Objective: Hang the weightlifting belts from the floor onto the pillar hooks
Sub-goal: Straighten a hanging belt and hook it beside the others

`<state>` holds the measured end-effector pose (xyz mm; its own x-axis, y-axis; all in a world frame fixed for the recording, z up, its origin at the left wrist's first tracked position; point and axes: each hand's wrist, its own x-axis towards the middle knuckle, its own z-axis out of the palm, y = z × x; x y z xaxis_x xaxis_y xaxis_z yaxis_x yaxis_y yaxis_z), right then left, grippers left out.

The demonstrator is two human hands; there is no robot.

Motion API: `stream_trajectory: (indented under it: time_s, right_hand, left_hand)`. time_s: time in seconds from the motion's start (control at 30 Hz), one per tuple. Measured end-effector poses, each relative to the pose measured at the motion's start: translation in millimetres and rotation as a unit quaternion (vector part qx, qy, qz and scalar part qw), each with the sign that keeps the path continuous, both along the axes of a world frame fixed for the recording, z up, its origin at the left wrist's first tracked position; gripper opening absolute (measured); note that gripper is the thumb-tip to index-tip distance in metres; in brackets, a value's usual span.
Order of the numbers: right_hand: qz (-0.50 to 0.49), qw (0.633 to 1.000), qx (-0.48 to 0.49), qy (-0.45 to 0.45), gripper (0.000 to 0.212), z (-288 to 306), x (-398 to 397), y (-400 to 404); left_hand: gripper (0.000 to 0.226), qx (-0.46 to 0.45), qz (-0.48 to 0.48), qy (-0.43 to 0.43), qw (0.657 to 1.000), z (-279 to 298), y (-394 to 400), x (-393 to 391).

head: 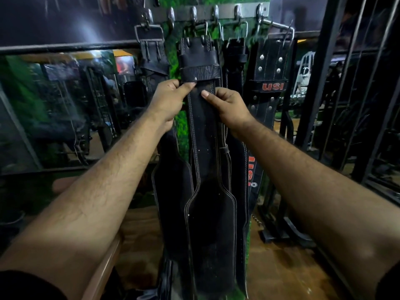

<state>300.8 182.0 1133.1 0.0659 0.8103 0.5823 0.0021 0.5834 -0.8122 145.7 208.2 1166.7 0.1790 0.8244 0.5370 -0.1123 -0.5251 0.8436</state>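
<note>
Currently both hands pinch the middle belt [203, 131] just under its keeper loop: left hand [167, 100] on the 9 o'clock edge, right hand [229, 107] on the 3 o'clock edge. Belt hangs by its buckle from the hook rail [227, 10] at 12 o'clock, between other hung belts; USI belt [268, 83] at 3 o'clock.

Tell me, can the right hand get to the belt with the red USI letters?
Probably yes. The right hand grips the middle belt, and the USI belt hangs right beside it with nothing between them.
</note>
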Motion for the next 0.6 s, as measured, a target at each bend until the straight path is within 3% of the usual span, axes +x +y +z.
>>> stream_trajectory:
  time_s: [0.13, 0.3, 0.6]
  right_hand:
    - [-0.039, 0.999, 0.015, 0.018, 0.031, 3, -9, -1]
    - [-0.054, 0.992, 0.007, 0.110, 0.023, 5, -16, 3]
    - [-0.071, 0.992, -0.005, 0.102, 0.022, -8, -16, 9]
  left_hand:
    - [0.018, 0.006, -0.020, -0.027, 0.999, -7, 1, 0]
    - [0.015, 0.003, -0.037, -0.034, 0.999, -32, -4, 10]
    - [0.013, -0.020, -0.026, -0.067, 0.997, -49, 2, 13]
